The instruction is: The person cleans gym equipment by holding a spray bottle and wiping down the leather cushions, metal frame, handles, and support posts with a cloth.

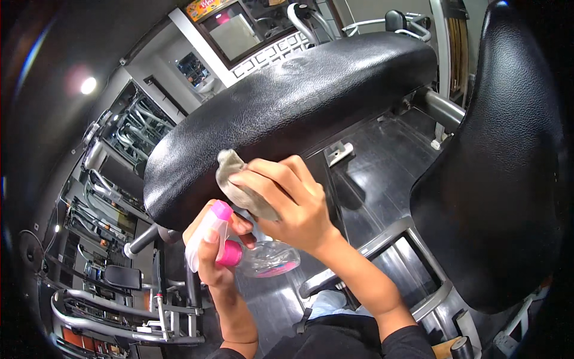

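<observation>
My left hand grips a clear plastic spray bottle by its pink and white trigger head. The bottle lies tilted on its side, its body pointing right, with some pink showing at its lower side. In my right hand is a bunched grey cloth, held just above and right of the spray head. Both hands are in front of the near side of a long black padded cushion with a glossy, grained surface. Whether the cloth touches the cushion I cannot tell.
A second black pad rises at the right, joined near a metal tube. Below are a grey metal frame and dark flooring. Gym machines stand at the left. A framed window or mirror is at the back.
</observation>
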A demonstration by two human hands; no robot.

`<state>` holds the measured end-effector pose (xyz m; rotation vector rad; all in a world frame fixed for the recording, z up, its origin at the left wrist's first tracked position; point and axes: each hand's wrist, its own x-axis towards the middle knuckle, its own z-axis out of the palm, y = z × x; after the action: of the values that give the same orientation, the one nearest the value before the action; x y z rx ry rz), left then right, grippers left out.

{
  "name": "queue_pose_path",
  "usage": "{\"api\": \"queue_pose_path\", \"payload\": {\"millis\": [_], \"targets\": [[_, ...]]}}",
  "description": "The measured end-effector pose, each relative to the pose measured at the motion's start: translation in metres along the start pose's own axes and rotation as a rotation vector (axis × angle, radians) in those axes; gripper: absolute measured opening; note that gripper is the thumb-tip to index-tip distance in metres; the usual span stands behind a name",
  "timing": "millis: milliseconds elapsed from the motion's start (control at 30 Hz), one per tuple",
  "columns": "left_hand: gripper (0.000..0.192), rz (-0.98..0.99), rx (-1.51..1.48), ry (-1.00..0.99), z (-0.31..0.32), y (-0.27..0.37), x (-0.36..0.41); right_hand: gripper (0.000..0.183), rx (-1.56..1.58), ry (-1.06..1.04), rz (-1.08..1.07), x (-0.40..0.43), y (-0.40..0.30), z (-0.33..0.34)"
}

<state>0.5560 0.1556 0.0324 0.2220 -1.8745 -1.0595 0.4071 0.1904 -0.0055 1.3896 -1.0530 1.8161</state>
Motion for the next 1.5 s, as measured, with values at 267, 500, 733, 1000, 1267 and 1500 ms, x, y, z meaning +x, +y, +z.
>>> {"api": "queue_pose_path", "payload": {"millis": [267, 500, 733, 1000, 1267, 1500], "targets": [[0.053, 0.095, 0.065, -0.082, 0.025, 0.002, 0.02, 0.031, -0.326, 0.301, 0.158, 0.023, 0.056, -0.067], [0.044, 0.097, 0.295, -0.079, 0.056, 0.003, 0.039, 0.026, -0.236, 0.396, 0.458, -0.002, 0.064, -0.09], [0.041, 0.18, 0.253, -0.084, 0.06, -0.002, 0.043, 0.028, -0.142, 0.419, 0.532, -0.007, 0.048, -0.088], [0.041, 0.225, 0.289, -0.053, 0.062, -0.008, 0.042, 0.046, -0.165, 0.127, 0.084, 0.019, 0.032, -0.046], [0.045, 0.034, 0.105, -0.101, 0.064, -0.011, 0.033, 0.037, -0.315, 0.107, 0.054, 0.02, 0.061, -0.083], [0.045, 0.087, -0.001, -0.146, 0.081, -0.023, 0.03, 0.023, -0.45, 0.279, 0.182, 0.046, 0.069, -0.097]]}}
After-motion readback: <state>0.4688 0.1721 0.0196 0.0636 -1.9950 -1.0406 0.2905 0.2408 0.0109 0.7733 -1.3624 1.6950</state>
